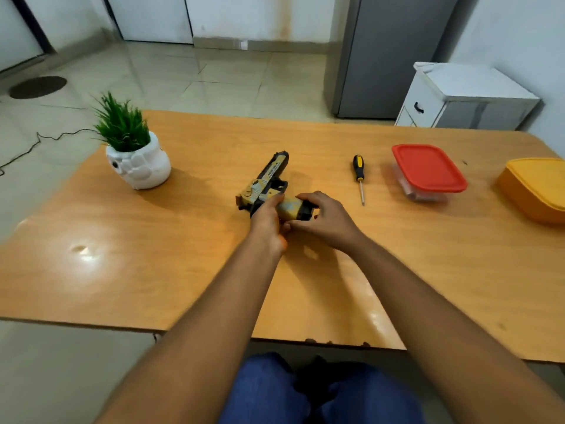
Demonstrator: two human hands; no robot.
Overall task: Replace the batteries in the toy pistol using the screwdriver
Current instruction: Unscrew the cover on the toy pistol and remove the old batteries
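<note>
A yellow-and-black toy pistol (269, 179) lies on its side in the middle of the wooden table (183, 240), barrel pointing away from me, grip turned toward the right. My left hand (266, 223) grips the pistol where the grip meets the frame. My right hand (324, 217) holds the black base end of the grip, fingers curled over it. A screwdriver (359, 175) with a black-and-yellow handle lies untouched on the table to the right of the pistol, tip toward me.
A white pot with a green plant (134, 154) stands at the far left. A clear box with a red lid (428, 171) and a yellow container (538, 188) sit at the right. A white cabinet (458, 96) stands beyond the table.
</note>
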